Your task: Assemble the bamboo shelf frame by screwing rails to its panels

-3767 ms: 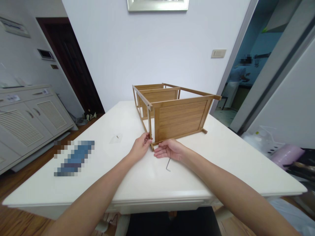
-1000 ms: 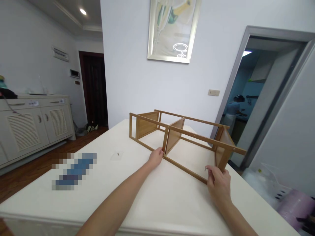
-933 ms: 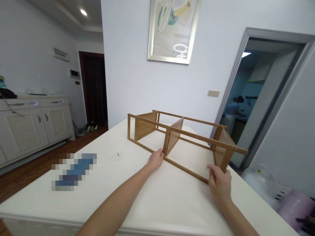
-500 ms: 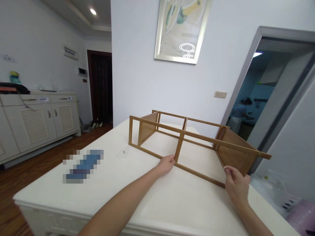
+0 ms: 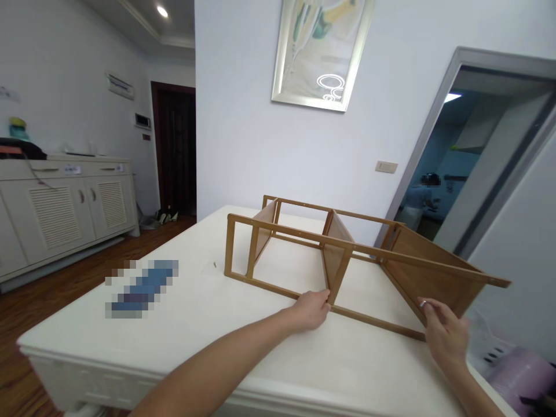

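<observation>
A brown wooden shelf rack (image 5: 299, 233) lies on its side on the white table (image 5: 243, 359), with its thin rails and several shelf panels showing. My left hand (image 5: 311, 310) is closed on the lower edge of the middle shelf panel (image 5: 336, 246), by the near lower rail. At the right end, my right hand (image 5: 445, 333) is closed in a pinch with a small silvery piece (image 5: 423, 303) at its fingertips. That piece is too small to name. The hand is beside the end panel (image 5: 438, 272); whether it also touches the wood I cannot tell.
A pixelated blue item (image 5: 145, 289) lies on the table's left, near a tiny dark screw-like piece (image 5: 214, 264). Right of the table are a pink object (image 5: 523, 376) and clear plastic. Beyond the doorway (image 5: 452, 116) is another person (image 5: 417, 200).
The rack's near side has shifted right and towards me, so more of the middle panel shows. Both my hands have moved right with it.
</observation>
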### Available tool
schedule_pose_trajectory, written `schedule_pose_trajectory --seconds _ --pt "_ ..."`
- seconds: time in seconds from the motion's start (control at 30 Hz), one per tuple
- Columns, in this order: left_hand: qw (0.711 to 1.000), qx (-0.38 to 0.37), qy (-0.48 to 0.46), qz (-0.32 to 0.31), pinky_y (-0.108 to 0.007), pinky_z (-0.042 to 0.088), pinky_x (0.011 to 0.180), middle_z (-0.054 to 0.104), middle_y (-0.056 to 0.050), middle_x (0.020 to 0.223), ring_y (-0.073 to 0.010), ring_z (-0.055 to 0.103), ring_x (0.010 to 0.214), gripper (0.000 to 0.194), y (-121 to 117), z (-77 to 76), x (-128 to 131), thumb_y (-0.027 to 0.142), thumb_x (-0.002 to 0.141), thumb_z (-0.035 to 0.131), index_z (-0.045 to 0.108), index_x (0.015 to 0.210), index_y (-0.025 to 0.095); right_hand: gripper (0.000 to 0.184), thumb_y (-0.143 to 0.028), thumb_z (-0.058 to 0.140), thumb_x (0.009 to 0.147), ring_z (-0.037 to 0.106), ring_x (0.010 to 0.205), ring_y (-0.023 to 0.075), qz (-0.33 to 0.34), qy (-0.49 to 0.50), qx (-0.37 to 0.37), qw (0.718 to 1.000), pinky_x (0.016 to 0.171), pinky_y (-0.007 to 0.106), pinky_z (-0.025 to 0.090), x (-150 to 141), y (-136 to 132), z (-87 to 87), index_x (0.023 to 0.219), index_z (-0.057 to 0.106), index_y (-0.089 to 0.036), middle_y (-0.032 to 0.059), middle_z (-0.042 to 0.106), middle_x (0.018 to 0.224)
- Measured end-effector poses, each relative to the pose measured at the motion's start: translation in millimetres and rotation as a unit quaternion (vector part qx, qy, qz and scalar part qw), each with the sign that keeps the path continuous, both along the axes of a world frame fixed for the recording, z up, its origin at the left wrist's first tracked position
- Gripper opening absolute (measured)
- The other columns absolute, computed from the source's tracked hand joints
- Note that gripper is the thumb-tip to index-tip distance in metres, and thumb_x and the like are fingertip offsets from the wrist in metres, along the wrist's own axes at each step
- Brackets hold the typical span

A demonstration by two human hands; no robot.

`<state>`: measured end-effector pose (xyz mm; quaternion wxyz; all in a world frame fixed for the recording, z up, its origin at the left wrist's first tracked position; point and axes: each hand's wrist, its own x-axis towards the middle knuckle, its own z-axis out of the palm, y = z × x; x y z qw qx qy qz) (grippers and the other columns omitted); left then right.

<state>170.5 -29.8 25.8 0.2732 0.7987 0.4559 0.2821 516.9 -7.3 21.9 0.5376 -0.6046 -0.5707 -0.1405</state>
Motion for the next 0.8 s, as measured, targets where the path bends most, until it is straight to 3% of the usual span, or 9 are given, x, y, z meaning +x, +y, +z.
schedule_pose_trajectory --seconds 0.13,0.3,0.53,0.8 --pt "0.997 0.045 0.038 0.05 -0.028 0.041 0.069 0.072 -0.007 0.085 -0.0213 0.065 0.078 0.026 -1.0 4.2 -8.9 0.031 0.092 0.044 0.067 0.092 0.02 0.041 -0.053 0.044 0.081 0.06 0.08 0.0283 0.044 0.006 -0.01 0.999 0.09 0.046 0.031 -14.7 -0.5 2.7 0.08 0.068 -0.019 0.0107 0.073 0.084" --pt "0.983 0.087 0.084 0.138 -0.028 0.036 0.068 0.072 -0.005 0.081 -0.0197 0.063 0.074 0.032 9.4 -2.2 -29.9 0.035 0.094 0.042 0.07 0.084 0.022 0.039 -0.05 0.041 0.086 0.058 0.085 0.0266 0.087 -0.003 -0.031 0.996 0.092 0.045 0.03 -44.4 3.9 0.9 0.083 0.066 -0.021 0.0071 0.073 0.086" --pt "0.974 0.09 0.088 0.189 -0.026 0.031 0.064 0.068 -0.002 0.071 -0.016 0.056 0.065 0.036 21.0 -9.3 -64.3 0.036 0.095 0.041 0.069 0.079 0.021 0.036 -0.047 0.041 0.089 0.056 0.087 0.0241 0.145 -0.019 -0.057 0.988 0.092 0.044 0.03 -77.1 19.8 -4.6 0.084 0.066 -0.021 0.0059 0.073 0.089" --pt "0.968 0.095 0.084 0.216 -0.026 0.026 0.059 0.063 -0.001 0.064 -0.0148 0.051 0.06 0.035 22.8 -13.0 -64.8 0.036 0.093 0.044 0.067 0.073 0.021 0.033 -0.048 0.051 0.084 0.063 0.097 0.026 0.212 0.011 -0.082 0.974 0.101 0.05 0.03 -81.1 13.1 9.7 0.076 0.07 -0.022 0.0067 0.075 0.1"
